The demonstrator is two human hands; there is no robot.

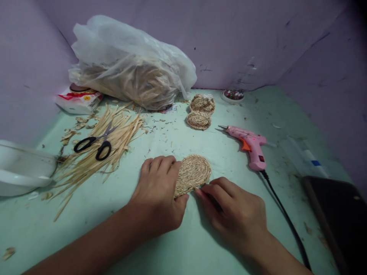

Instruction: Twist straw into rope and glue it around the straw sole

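Note:
An oval coiled mat of braided straw (195,173) lies at the middle of the table, its right part in view. My left hand (160,191) is wrapped over its left end, thumb along the near edge. At the mat's near right edge, the fingertips of my right hand (232,208) are pinched together; what they hold, perhaps the end of the braid, is too small to make out. To the right rests a pink glue gun (248,145) with an orange trigger, its nozzle pointing left. Behind the mat are small coiled straw pieces (200,110).
Black-handled scissors (99,141) lie on loose straw strips (120,133) at the left. A large plastic bag (137,72) stands behind, beside a small box (78,100). A white container (25,168) is far left; a bead jar (233,94) and dark flat object (334,214) are right.

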